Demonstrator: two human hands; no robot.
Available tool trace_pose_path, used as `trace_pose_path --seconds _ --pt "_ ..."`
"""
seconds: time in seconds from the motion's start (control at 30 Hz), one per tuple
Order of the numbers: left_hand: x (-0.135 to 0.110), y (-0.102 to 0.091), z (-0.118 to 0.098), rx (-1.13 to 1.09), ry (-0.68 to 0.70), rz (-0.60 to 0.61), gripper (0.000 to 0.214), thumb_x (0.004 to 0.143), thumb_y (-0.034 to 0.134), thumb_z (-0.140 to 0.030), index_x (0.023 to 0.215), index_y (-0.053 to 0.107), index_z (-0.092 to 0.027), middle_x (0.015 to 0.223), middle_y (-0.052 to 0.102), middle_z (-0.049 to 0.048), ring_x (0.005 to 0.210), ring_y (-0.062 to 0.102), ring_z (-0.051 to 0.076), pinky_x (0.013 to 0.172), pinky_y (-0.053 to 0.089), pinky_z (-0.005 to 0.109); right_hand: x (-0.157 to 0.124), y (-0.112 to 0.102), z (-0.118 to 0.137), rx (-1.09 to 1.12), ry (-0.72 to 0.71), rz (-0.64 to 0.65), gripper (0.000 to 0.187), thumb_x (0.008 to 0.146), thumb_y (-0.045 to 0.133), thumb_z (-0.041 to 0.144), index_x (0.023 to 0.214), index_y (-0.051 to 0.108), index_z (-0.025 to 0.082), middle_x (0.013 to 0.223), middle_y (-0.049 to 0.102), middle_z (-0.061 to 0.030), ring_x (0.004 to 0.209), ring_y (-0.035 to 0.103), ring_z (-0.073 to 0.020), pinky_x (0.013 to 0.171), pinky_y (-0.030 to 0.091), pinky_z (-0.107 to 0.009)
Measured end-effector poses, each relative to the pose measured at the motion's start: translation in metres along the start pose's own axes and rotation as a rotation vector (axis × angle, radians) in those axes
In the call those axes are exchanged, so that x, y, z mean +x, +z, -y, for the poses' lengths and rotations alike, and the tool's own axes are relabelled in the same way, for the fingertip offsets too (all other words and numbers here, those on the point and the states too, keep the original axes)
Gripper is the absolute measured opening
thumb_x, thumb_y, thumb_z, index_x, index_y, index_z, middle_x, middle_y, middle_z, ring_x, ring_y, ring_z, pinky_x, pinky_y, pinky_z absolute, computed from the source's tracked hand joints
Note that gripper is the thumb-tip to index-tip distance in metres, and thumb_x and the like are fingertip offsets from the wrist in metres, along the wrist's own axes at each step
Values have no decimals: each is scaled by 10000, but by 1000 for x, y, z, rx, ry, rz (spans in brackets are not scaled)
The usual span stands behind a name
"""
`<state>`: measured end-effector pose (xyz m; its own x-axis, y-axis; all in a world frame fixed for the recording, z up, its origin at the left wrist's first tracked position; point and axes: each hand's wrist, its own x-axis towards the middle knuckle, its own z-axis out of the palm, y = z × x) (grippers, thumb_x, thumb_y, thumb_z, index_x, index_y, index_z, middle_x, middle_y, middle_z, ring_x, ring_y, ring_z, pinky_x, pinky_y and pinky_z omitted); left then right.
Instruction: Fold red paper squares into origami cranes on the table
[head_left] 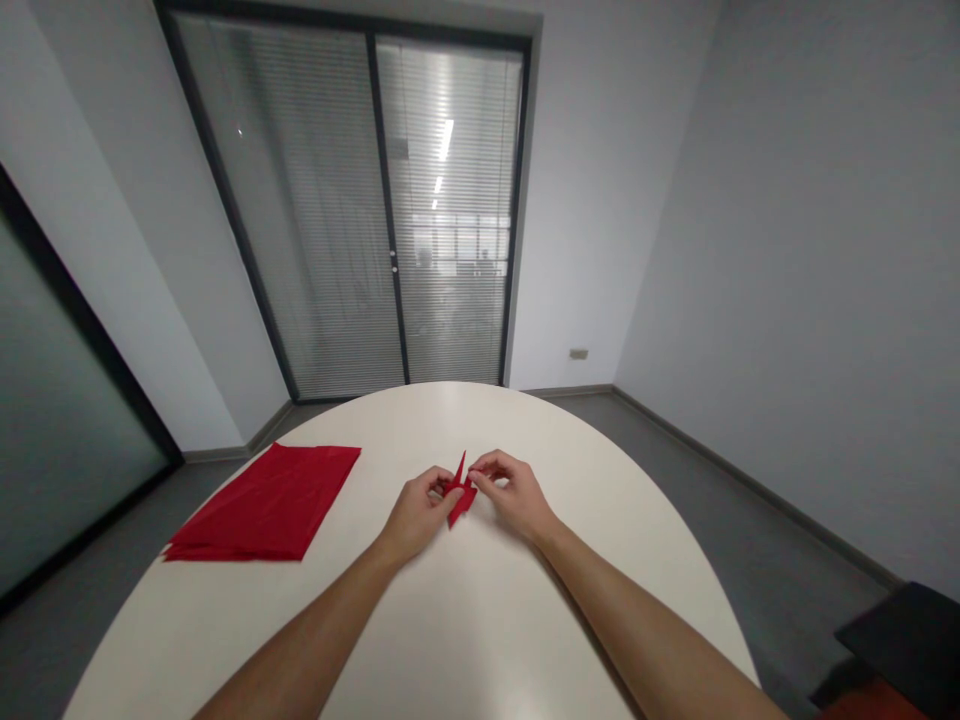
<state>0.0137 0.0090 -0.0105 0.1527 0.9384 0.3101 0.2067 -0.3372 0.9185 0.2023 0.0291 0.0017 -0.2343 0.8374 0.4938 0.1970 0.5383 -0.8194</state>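
A small folded piece of red paper (463, 499) with pointed ends is between my hands, just over the white table (465, 620). One narrow point sticks up and another points down toward me. My left hand (420, 512) is closed on its left side, thumb across the front. The thumb and forefinger of my right hand (517, 490) pinch its upper right part. Fingers cover some of the folds, so the full shape cannot be made out.
A stack of red paper sheets (270, 505) lies at the table's left edge. Beyond the round table stand a glass door with blinds (337, 220) and a pale wall (592, 200). A dark object (907, 640), perhaps a chair, is at the lower right.
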Motion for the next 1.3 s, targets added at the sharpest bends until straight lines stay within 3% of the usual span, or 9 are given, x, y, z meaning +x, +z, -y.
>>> trace_pose_path --seconds 0.37,0.53,0.63,1.07,1.3 --pt "0 0 -1 24 4 2 230 816 665 -358 916 687 -153 835 698 42 686 613 142 582 490 222 2 0 0 52 57 -28 214 829 733 397 851 731 184 810 733 -50 744 649 -179 753 506 -323" --pt "0 -1 0 42 31 -23 230 817 666 -368 917 695 -162 857 713 47 708 620 151 595 499 231 3 2 -7 164 128 -24 336 795 768 435 1015 740 182 870 754 -60 804 679 -194 807 512 -346" --pt "1 -1 1 42 37 -54 233 809 665 -369 917 697 -165 877 724 53 726 637 163 612 514 245 3 2 -8 189 153 -1 326 798 761 468 943 753 176 877 763 -69 797 683 -196 805 516 -349" --pt "2 -1 1 9 21 -124 299 815 666 -378 1032 686 -173 924 742 57 737 677 167 638 547 261 2 1 -11 145 111 -11 327 872 684 504 902 718 180 861 745 -62 815 672 -192 812 511 -329" --pt "1 -2 -1 -16 38 -83 352 828 651 -335 1134 699 -166 984 751 79 773 682 173 636 560 258 2 1 -5 92 69 -36 310 876 678 484 943 728 186 873 755 -60 793 678 -195 804 528 -344"
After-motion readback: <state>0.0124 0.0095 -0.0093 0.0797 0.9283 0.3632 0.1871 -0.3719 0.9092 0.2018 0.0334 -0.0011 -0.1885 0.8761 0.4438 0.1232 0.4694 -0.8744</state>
